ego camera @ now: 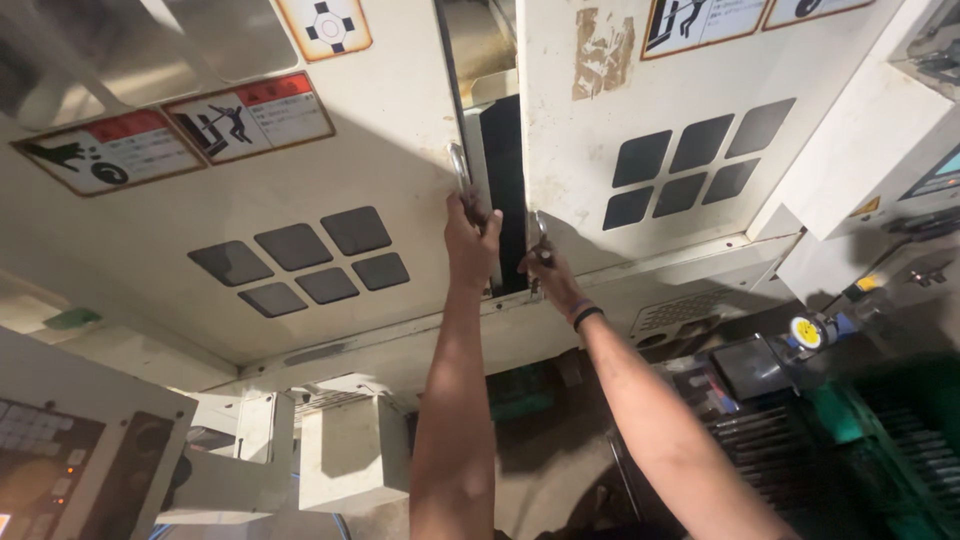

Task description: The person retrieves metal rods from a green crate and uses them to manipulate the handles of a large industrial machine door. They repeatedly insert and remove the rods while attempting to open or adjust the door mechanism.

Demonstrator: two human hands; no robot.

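Note:
Two cream sliding machine doors stand in front of me with a narrow dark gap between them. My left hand (pixel 470 235) grips the metal handle (pixel 459 168) on the edge of the left door (pixel 300 170). On the edge of the right door (pixel 680 110), my right hand (pixel 548 272) is closed around a second metal handle (pixel 540 228). A dark band circles my right wrist. Both arms reach up from the bottom of the view.
Each door carries a group of dark square panels and warning stickers. A control panel with keys (pixel 60 460) sits at lower left. A round yellow dial gauge (pixel 806 331) and dark green machine parts (pixel 880 420) lie at right. A cream box (pixel 350 450) stands below the doors.

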